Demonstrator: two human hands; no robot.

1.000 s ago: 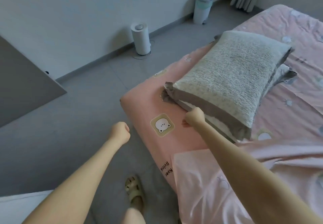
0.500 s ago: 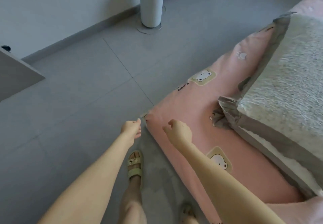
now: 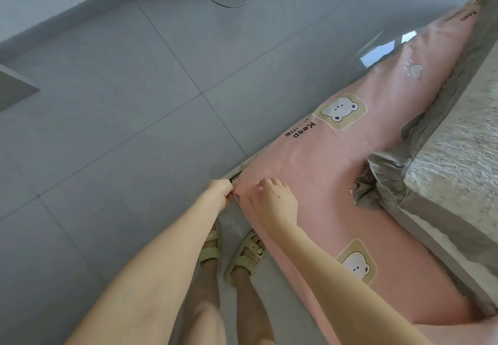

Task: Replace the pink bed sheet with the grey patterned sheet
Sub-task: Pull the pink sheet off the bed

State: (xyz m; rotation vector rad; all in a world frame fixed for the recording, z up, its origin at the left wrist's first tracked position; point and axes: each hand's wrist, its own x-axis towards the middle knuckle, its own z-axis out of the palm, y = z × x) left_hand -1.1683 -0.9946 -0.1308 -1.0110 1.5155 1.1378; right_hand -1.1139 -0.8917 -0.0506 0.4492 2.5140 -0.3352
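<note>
Pink sheet (image 3: 310, 172) corner, L hand (image 3: 219, 193) pinching edge, R hand (image 3: 272, 201) grip curled on fabric beside, open floor (image 3: 107, 129) left

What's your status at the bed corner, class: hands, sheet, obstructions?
Left hand pinches corner of pink bear-print bed sheet. Right hand on sheet beside it, grip unclear. Sheet not yet off. Grey frilled pillow lies on it.

sheet (image 3: 310, 172) corner behind left hand (image 3: 218, 193), pillow (image 3: 455, 150) cropped
</note>
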